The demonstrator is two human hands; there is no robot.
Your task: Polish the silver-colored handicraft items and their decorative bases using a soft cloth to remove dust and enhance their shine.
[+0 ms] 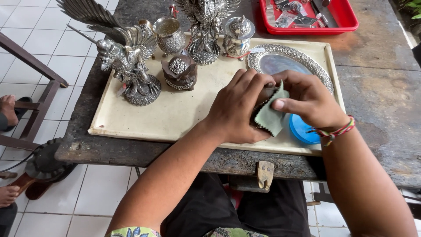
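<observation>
Your left hand [239, 107] closed around a small dark piece [258, 115] near the front right of the cream tray [144, 118], while your right hand [307, 98] pinched a green cloth [271, 116] against it. A blue lid [302, 131] lay just beside, under your right wrist.

Cloth: a pale green cloth [270, 116] with a zigzag-cut edge is lying folded over the piece, its upper corner sticking up and its lower part hanging down over the cream board's near side.

Held piece: a small dark piece [258, 115] is sitting mostly hidden beneath the cloth, only a dark scalloped edge showing at the cloth's left; its exact shape cannot be told.

Position: both are hovering just above the board, beside a blue round lid.
</observation>
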